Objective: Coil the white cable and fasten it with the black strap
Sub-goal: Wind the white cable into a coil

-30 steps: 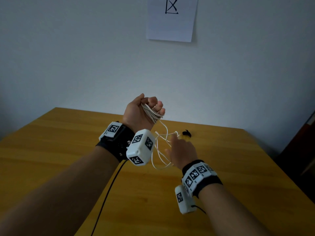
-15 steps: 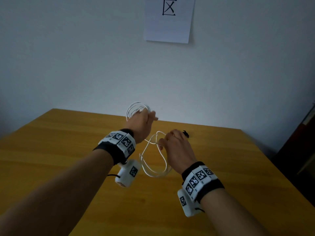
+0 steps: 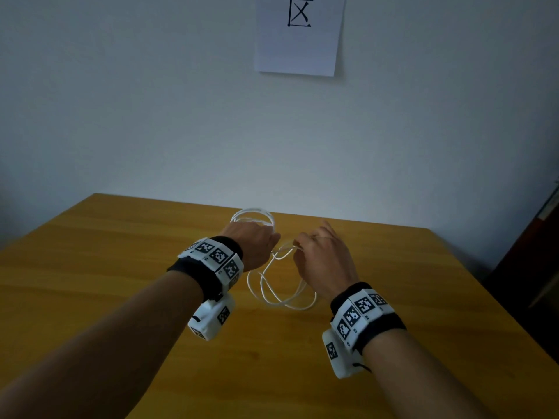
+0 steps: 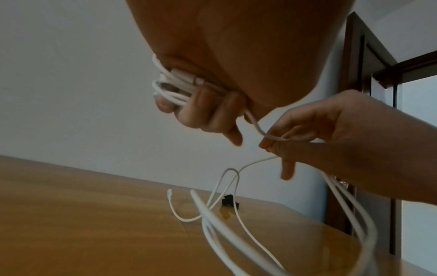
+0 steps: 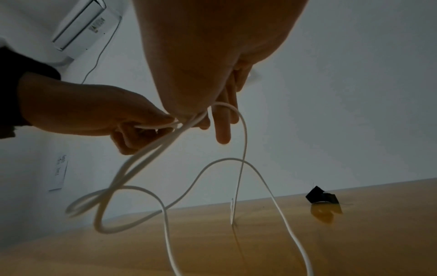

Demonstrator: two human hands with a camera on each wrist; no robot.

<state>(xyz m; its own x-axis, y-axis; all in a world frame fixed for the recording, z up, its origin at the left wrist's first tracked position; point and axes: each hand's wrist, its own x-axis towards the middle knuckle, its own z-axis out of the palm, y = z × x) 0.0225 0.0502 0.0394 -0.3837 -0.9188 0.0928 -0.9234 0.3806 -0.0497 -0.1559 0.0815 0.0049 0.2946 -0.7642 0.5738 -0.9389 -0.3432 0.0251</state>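
Note:
My left hand [image 3: 257, 243] grips a bundle of loops of the white cable [image 3: 254, 217], held above the wooden table [image 3: 90, 267]; the left wrist view shows its fingers [image 4: 203, 110] curled round the strands. Just to its right, my right hand [image 3: 320, 258] pinches a strand of the white cable [image 4: 274, 138] between thumb and fingers, with the other fingers [image 5: 222, 127] extended. Loose loops [image 3: 281, 294] hang below both hands toward the table. The black strap [image 5: 321, 198] lies on the table beyond the hands, also visible in the left wrist view as the black strap [image 4: 229, 201]; my right hand hides it in the head view.
A sheet of paper [image 3: 299, 34] with a drawn mark hangs on the wall behind the table. A dark door frame [image 3: 538, 255] stands to the right. The cable's free end [image 4: 169, 192] dangles near the tabletop.
My left hand turned palm-down and lowered, so the coil now sticks out beyond it. My right hand rose to the left hand and took a strand. The view tilted down slightly.

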